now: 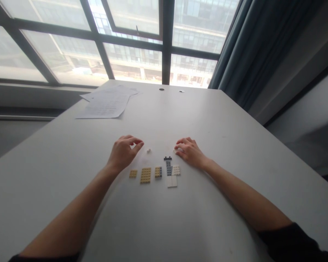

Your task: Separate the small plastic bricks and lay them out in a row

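Note:
My left hand (125, 150) hovers over the white table, thumb and forefinger brought together in a pinch with nothing visible between them. Just right of its fingertips lies a small white toy brick (148, 150). My right hand (190, 151) rests on its side, fingers curled round a small white piece (174, 150), mostly hidden. Between and below the hands are a dark grey piece with two knobs (167, 158), a grey studded plate (168, 168), a white studded plate (176, 170) and smooth white tiles (172, 181). Leftward sit a tan-and-grey block (158, 172) and tan plates (145, 175).
A smaller tan plate (133, 173) lies at the row's left end. Printed papers (104, 105) overlap at the table's far left. Two round cable holes are near the far edge, the left one dark (161, 89). Behind stand windows and a dark curtain (251, 47).

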Action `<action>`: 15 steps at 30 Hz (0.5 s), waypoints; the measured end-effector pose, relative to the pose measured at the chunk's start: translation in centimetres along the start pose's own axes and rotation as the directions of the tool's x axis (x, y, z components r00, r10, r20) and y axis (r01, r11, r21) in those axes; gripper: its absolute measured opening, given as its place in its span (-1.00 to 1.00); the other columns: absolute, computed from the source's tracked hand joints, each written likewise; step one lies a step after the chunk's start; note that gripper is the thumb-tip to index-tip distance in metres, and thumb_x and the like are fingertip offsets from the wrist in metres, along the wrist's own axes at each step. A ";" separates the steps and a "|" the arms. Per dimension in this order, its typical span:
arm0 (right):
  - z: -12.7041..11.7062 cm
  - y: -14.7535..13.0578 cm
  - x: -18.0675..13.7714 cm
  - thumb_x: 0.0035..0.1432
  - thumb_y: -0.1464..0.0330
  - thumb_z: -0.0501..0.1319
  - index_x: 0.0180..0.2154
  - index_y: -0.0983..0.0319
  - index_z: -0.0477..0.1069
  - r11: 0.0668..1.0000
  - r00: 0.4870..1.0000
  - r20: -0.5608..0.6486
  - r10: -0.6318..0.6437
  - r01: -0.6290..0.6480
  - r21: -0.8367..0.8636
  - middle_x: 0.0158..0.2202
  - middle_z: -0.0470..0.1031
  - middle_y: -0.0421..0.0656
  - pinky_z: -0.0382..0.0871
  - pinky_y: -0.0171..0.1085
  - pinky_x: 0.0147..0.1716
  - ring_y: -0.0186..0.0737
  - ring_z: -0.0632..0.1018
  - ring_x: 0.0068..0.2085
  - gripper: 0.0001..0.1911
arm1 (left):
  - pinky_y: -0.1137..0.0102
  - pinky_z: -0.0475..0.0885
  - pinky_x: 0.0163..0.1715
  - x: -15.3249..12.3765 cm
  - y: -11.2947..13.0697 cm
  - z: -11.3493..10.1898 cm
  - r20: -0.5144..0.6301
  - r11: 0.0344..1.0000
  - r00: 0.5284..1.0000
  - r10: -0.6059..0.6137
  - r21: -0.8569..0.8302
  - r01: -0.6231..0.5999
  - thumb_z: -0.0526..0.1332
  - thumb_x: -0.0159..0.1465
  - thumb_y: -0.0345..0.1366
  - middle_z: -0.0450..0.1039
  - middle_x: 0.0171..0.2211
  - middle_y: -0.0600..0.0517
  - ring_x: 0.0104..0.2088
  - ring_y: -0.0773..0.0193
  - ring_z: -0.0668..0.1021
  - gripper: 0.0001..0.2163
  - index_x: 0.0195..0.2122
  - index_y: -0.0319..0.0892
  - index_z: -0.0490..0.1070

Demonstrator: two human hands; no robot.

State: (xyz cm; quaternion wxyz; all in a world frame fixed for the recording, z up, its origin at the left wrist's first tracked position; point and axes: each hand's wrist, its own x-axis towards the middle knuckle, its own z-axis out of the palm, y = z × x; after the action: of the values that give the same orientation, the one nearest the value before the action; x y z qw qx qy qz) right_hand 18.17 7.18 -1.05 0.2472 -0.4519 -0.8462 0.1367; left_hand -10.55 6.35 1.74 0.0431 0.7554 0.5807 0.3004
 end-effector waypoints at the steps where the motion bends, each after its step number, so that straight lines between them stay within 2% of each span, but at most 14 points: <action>1: -0.1 -0.1 0.0 0.18 0.36 0.22 -0.25 0.18 0.53 0.995 1.000 -0.009 0.026 -0.025 0.093 -0.09 0.46 -0.09 0.20 -0.06 0.02 -0.11 0.37 -0.01 -0.88 | 0.35 0.37 -0.19 -0.6 -0.7 -0.1 0.002 1.000 1.000 -0.009 -0.007 0.009 0.13 0.23 -0.13 0.51 -0.33 0.01 -0.25 0.20 0.50 -0.75 -0.33 -0.13 0.53; 4: -0.9 -0.6 -0.2 0.23 0.30 0.14 -0.30 0.23 0.53 0.895 0.988 0.013 0.152 -0.143 0.423 -0.09 0.47 -0.07 0.31 -0.17 -0.12 -0.18 0.46 -0.11 -0.78 | 0.34 0.38 -0.21 -1.9 -2.1 0.0 0.008 0.999 1.000 -0.029 -0.039 0.029 0.14 0.22 -0.11 0.51 -0.34 0.03 -0.26 0.20 0.51 -0.75 -0.33 -0.11 0.54; 6: -1.5 -1.3 -0.5 0.22 0.29 0.13 -0.34 0.25 0.53 0.854 0.975 0.011 0.220 -0.198 0.481 -0.09 0.47 -0.06 0.33 -0.18 -0.17 -0.17 0.48 -0.15 -0.76 | 0.32 0.38 -0.20 -2.2 -2.0 0.2 0.011 0.999 1.000 -0.012 -0.037 0.012 0.14 0.21 -0.12 0.52 -0.35 0.03 -0.26 0.19 0.51 -0.76 -0.33 -0.11 0.54; 8: -2.0 -2.3 -1.2 0.18 0.33 0.17 -0.36 0.23 0.52 0.915 0.966 -0.090 0.241 -0.196 0.352 -0.09 0.46 -0.07 0.29 -0.12 -0.09 -0.12 0.45 -0.09 -0.82 | 0.31 0.37 -0.18 -2.4 -1.5 0.2 -0.016 0.999 0.999 0.035 -0.008 -0.035 0.14 0.22 -0.14 0.53 -0.34 0.02 -0.25 0.18 0.50 -0.77 -0.34 -0.11 0.54; 11: -2.3 -3.8 -3.3 0.17 0.36 0.19 -0.27 0.18 0.50 0.987 0.959 -0.242 0.147 -0.127 0.097 -0.09 0.44 -0.09 0.21 -0.04 0.01 -0.07 0.40 -0.04 -0.88 | 0.31 0.37 -0.19 -2.7 -0.7 -0.2 -0.151 0.997 0.986 0.075 0.033 -0.070 0.13 0.26 -0.17 0.52 -0.34 0.02 -0.27 0.19 0.50 -0.78 -0.33 -0.13 0.53; 15: -2.1 -6.2 -7.1 0.22 0.36 0.16 -0.15 0.20 0.44 1.000 0.950 -0.313 0.006 -0.007 -0.002 -0.13 0.43 -0.06 0.26 -0.08 -0.06 -0.10 0.40 -0.10 -0.84 | 0.35 0.38 -0.24 -3.5 -1.2 -0.9 -0.300 0.999 0.953 0.050 0.030 -0.043 0.12 0.28 -0.18 0.48 -0.36 0.03 -0.38 0.27 0.47 -0.78 -0.30 -0.15 0.51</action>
State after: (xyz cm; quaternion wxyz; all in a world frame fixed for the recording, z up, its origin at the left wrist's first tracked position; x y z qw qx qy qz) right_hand 18.31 -2.14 1.42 0.3769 -0.4711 -0.7950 0.0630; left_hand -12.51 3.30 0.59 -0.0614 0.7149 0.5659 0.4060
